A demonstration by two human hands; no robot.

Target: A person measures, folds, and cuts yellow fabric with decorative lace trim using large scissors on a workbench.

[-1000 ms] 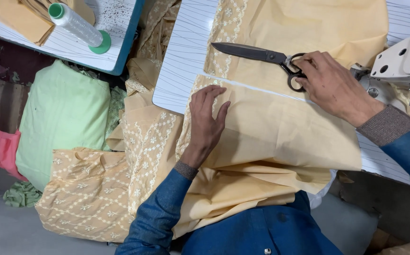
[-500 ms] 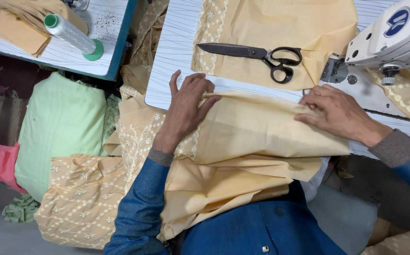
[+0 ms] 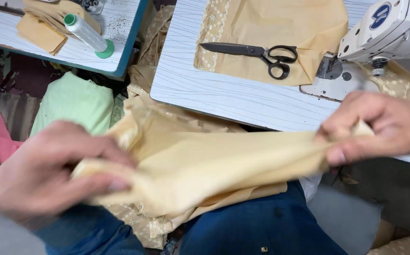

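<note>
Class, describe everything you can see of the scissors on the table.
The scissors are large tailor's shears with long dark metal blades and black looped handles. They are closed and lie flat, blades pointing left, on a tan fabric piece spread over the white table, beside the sewing machine. Neither hand touches them.

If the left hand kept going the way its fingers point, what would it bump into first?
The left hand points right, along the tan cloth it grips. Past the cloth, it would probably meet the right hand first, though blur hides depth.

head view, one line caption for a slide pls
Left hand and right hand hold tan cloth stretched above the lap, scissors lying on the table by a sewing machine.
</note>
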